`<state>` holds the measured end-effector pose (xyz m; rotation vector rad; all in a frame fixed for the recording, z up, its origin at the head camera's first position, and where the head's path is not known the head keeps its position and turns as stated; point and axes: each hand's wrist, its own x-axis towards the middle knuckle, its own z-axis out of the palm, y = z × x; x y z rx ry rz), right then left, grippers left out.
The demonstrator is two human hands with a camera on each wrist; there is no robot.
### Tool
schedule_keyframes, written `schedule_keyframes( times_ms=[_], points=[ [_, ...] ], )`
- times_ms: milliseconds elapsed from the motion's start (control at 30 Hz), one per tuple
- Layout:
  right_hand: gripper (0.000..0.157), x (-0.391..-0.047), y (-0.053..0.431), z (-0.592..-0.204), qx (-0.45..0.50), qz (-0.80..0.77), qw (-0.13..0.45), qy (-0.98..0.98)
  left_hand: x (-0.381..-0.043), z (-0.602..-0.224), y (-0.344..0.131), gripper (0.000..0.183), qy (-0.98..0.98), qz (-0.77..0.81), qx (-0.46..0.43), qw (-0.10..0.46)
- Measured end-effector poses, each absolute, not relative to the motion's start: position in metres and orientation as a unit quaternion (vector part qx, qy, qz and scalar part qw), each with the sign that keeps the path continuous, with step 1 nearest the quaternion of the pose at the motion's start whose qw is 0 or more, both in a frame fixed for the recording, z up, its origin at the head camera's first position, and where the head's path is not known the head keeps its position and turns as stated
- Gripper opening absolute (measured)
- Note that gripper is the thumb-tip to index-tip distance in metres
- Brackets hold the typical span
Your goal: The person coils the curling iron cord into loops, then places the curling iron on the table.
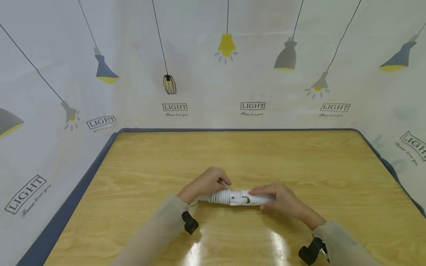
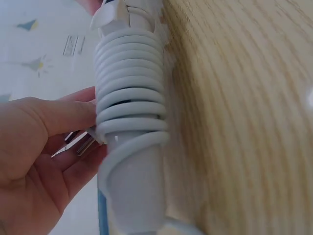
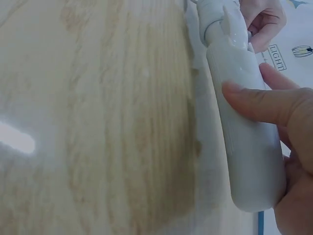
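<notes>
A white, wand-shaped appliance that looks like a curling iron (image 1: 237,198) lies lengthwise across the middle of the table. Its white cord (image 1: 219,197) is wound in several coils round the left part, with a looser turn near that end. Beside the coils, my left hand (image 1: 209,181) holds the cord's plug (image 2: 80,143), whose metal prongs show between the fingers in the left wrist view. My right hand (image 1: 283,199) grips the smooth, rounded end (image 3: 257,156), thumb on top. A raised lever (image 3: 234,27) stands out near the appliance's middle.
The wood-grain table (image 1: 239,155) has a dark blue edge (image 1: 233,129). A white backdrop (image 1: 199,74) printed with lamps and the word LIGHT rises behind it and along both sides. Black wrist cameras (image 1: 190,222) sit on both sleeves.
</notes>
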<state>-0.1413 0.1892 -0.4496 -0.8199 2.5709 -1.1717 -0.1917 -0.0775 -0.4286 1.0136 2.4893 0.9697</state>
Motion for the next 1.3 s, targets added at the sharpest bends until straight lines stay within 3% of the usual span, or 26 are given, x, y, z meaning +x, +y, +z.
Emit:
schedule_keyframes(
  times_ms=[333,633,1300],
  points=[
    [0.039,-0.144,0.194,-0.46,-0.27,-0.451,0.102,0.844,-0.193,-0.447,-0.092,0.015,0.859,0.401,0.292,0.13],
    [0.04,-0.147,0.194,-0.456,-0.247,-0.459,0.135,0.843,-0.2,-0.449,-0.095,0.013,0.86,0.405,0.24,0.196],
    [0.041,-0.15,0.201,-0.457,-0.252,-0.452,0.158,0.841,-0.204,-0.456,-0.098,0.028,0.842,0.417,0.259,0.223]
  ],
)
